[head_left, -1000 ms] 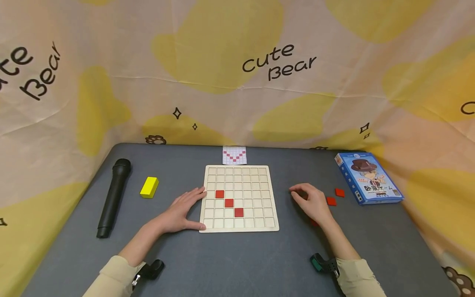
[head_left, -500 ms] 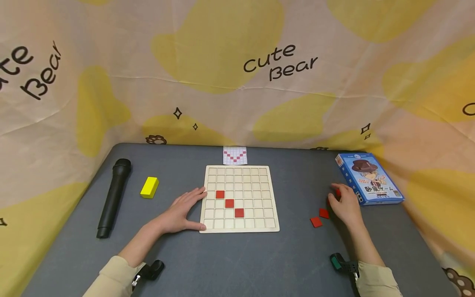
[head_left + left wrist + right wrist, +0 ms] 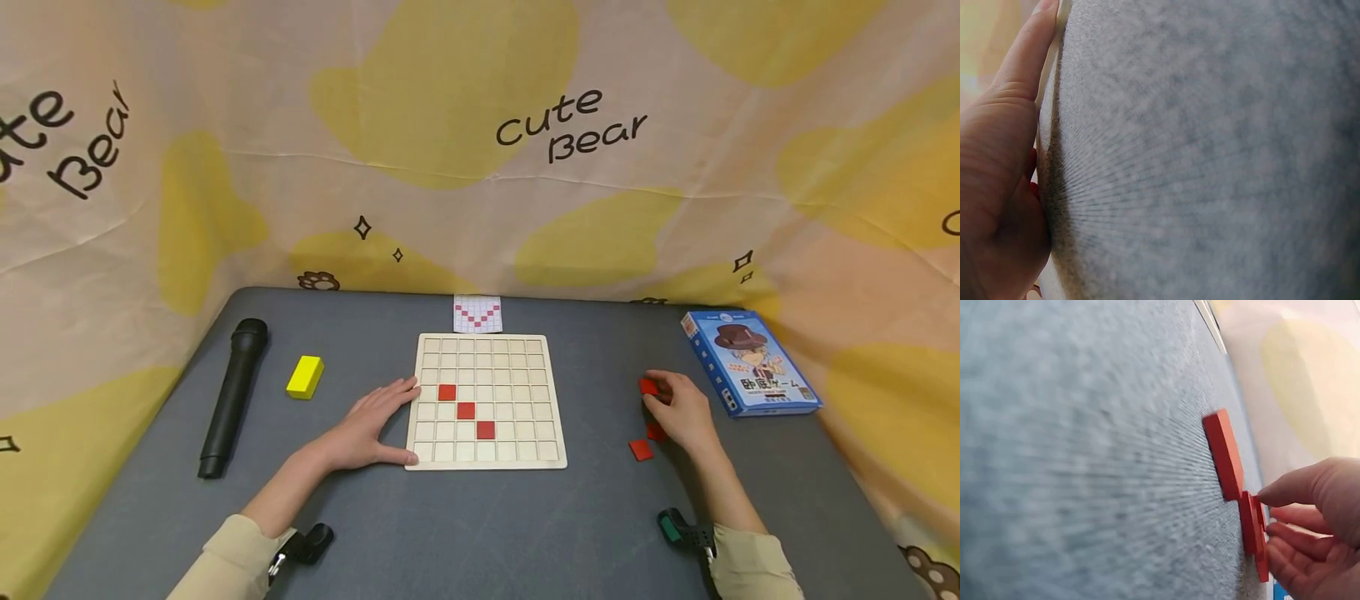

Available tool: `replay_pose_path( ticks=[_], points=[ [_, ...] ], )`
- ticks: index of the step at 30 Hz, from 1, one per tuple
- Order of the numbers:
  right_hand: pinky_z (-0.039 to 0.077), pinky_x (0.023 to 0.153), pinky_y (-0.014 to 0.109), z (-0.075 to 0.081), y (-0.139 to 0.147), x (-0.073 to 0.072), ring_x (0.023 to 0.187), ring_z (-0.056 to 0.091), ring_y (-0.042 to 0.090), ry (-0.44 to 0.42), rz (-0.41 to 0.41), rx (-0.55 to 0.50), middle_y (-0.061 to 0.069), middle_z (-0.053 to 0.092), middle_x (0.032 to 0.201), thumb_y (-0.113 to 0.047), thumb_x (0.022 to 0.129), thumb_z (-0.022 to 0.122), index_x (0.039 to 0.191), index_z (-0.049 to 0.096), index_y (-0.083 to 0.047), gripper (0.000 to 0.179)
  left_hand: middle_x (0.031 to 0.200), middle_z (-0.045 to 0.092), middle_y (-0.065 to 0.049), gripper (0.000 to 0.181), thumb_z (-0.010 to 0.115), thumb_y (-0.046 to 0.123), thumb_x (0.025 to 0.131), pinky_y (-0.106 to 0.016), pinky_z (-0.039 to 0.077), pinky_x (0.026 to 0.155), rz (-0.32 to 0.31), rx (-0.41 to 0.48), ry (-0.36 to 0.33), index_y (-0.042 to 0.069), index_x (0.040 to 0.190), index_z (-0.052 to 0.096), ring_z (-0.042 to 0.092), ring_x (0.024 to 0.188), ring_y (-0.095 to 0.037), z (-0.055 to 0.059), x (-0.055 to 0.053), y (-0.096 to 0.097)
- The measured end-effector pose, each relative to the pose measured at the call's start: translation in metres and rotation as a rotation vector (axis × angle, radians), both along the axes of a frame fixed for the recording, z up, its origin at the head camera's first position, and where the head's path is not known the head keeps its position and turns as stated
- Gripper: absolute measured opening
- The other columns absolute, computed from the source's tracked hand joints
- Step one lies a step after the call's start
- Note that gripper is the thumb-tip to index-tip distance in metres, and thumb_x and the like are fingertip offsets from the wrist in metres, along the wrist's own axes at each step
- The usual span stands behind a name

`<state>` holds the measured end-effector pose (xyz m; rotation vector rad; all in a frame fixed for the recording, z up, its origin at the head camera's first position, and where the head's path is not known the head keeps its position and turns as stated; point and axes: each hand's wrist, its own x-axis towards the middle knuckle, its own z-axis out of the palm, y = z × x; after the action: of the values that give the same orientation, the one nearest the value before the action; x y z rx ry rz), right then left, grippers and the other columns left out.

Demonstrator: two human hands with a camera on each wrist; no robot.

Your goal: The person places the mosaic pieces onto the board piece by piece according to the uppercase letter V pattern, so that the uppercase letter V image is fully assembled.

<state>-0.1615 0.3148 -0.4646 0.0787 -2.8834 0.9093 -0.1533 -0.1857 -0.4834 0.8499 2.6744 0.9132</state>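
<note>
My left hand [image 3: 369, 429] lies spread along the left side of a pale square grid board [image 3: 491, 336], fingertips and thumb on its edge. Three red square tiles sit in the board's cells on a descending diagonal: an upper tile [image 3: 447, 392], a middle tile [image 3: 466, 411] and a lower tile [image 3: 486, 430]. To the right of the board, my right hand [image 3: 681, 410] pinches a red tile [image 3: 648, 386] between thumb and fingers. Below that hand lie another red tile [image 3: 641, 450] and one [image 3: 656, 432] partly covered by it. The right wrist view shows red tiles [image 3: 1225, 456] beside the fingers.
A small pattern card [image 3: 477, 314] with a pink V lies behind the board. At the left are a black microphone [image 3: 234, 396] and a yellow block [image 3: 305, 377]. A blue game box [image 3: 752, 362] lies at the right. A printed cloth [image 3: 480, 150] hangs behind the grey table [image 3: 480, 533].
My right hand went right to the tiles near the game box, then came back left with a red tile at its fingertips. The left hand stays on the board's edge.
</note>
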Motion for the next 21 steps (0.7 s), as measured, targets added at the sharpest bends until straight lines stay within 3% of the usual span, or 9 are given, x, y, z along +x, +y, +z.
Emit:
replay_pose_path(
  ticks=[5, 21],
  points=[
    [0.037, 0.089, 0.061, -0.002, 0.009, -0.001, 0.101, 0.051, 0.046, -0.001, -0.011, 0.071, 0.034, 0.053, 0.12, -0.011, 0.088, 0.068, 0.12, 0.061, 0.009, 0.038, 0.16, 0.023, -0.007, 0.1, 0.076, 0.058, 0.075, -0.059, 0.014, 0.112, -0.006, 0.003, 0.002, 0.01, 0.152, 0.034, 0.017, 0.147, -0.032, -0.001, 0.0, 0.001],
    [0.033, 0.094, 0.058, -0.003, 0.009, -0.001, 0.106, 0.047, 0.046, 0.051, 0.016, 0.077, 0.03, 0.059, 0.113, -0.02, 0.084, 0.076, 0.101, 0.07, 0.003, 0.029, 0.16, 0.023, -0.007, 0.101, 0.077, 0.058, 0.075, -0.059, 0.014, 0.112, 0.007, -0.002, -0.008, 0.011, 0.152, 0.033, 0.017, 0.147, -0.032, 0.0, 0.0, 0.001]
  ],
)
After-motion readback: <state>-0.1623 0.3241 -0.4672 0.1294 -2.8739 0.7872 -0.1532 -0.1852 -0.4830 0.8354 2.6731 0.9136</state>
